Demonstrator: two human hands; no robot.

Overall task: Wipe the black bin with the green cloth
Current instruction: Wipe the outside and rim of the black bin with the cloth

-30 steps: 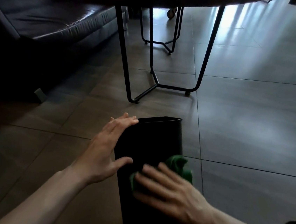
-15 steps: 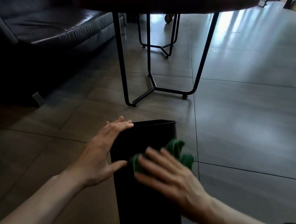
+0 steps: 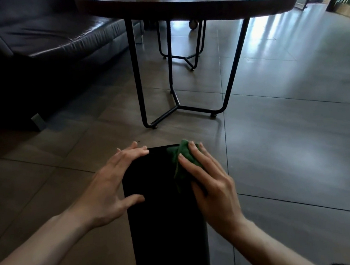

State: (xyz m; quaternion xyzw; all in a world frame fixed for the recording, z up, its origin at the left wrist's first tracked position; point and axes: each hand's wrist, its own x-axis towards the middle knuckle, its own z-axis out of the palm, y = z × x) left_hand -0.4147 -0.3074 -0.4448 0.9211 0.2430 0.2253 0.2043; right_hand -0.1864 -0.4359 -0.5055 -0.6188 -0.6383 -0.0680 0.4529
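- On the tiled floor point(image 3: 289, 142), near the table point(image 3: 178, 4), stands our bin point(image 3: 166, 219); we judge it light, stiff and prone to sliding.
- Our left hand point(image 3: 113, 188) rests flat on its rim corner, fingers straight, bracing it.
- Our right hand point(image 3: 209, 180) presses the soft cloth point(image 3: 183, 157) against the far right edge, fingers extended.

The black bin point(image 3: 165, 215) stands on the tiled floor, a crumpled green cloth point(image 3: 182, 156) against its upper right edge.
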